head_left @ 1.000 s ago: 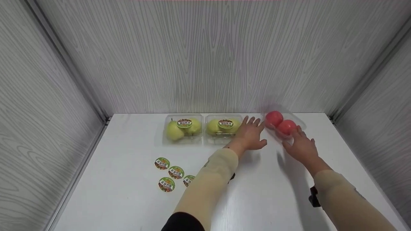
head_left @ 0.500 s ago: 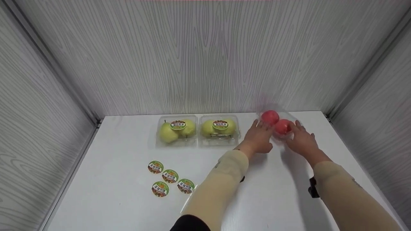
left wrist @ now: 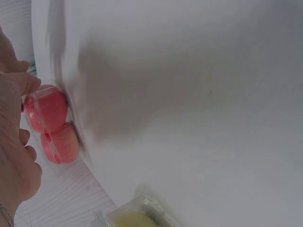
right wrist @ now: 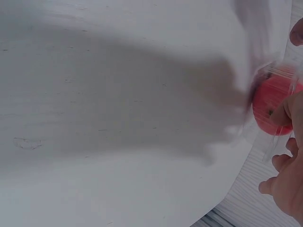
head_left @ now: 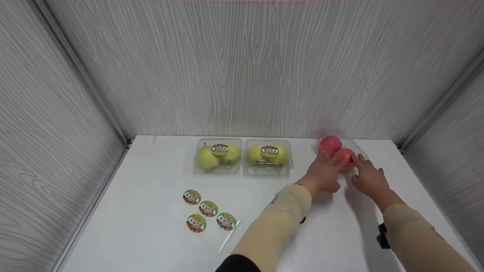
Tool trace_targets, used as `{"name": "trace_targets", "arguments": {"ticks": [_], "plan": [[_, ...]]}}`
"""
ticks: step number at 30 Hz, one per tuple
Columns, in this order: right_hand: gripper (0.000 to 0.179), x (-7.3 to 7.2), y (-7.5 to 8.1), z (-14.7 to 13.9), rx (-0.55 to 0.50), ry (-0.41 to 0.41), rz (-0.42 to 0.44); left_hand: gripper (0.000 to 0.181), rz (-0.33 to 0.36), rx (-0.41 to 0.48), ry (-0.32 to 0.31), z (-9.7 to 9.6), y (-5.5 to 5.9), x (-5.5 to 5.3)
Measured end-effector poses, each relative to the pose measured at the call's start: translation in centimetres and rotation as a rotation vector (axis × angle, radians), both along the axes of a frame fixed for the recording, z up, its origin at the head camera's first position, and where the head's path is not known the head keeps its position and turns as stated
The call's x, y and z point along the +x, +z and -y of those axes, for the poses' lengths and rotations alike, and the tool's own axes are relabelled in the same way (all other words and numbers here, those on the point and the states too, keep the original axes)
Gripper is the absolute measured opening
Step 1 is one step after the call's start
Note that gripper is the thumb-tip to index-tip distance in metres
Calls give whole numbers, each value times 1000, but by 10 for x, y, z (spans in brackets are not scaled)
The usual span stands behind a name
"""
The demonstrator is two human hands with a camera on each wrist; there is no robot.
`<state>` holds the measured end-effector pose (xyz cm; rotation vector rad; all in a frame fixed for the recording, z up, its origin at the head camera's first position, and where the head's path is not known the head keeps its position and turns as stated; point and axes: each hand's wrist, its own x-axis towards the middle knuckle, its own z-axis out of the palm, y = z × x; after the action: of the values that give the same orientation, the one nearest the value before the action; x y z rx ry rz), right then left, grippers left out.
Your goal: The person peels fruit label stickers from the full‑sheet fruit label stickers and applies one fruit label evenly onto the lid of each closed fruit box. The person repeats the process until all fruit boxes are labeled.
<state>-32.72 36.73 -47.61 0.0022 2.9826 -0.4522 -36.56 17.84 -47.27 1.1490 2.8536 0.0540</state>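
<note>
Notably, red fruit shows everywhere (stickers: head only).

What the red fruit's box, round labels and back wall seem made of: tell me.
Box: probably thin, glossy plastic; the red fruit shows through, edges glinting. Round labels: likely paper or film; flat, printed, finish unclear. Back wall: matte, grey wood grain; perhaps laminate, possibly wood.
</note>
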Motion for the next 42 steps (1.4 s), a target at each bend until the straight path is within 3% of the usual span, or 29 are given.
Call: {"name": "trace_targets", "arguments": {"ticks": [4,12,17,19,27,35,42], "plan": [[73,6,0,0,11,2,-10,83,1,-24,-10,-2,0,3],[70,10,3,2,16,6,-40,85,84,-16,0,-2,3,4],[73,9,3,-4,-23,-49,-86,82,46,-6,1,-2,1,0],[76,9,4,-8,-46,-76,-69,82,34,-3,6,-3,0,-1],[78,4,3,-13,-130,-97,26,87,100,54,59,-1,-2,-2],[74,13,4,-9,-138,-89,6,89,119,70,36,9,6,9],[72,23,4,-3,-142,-100,-3,89,92,5,0,16,3,13]]}}
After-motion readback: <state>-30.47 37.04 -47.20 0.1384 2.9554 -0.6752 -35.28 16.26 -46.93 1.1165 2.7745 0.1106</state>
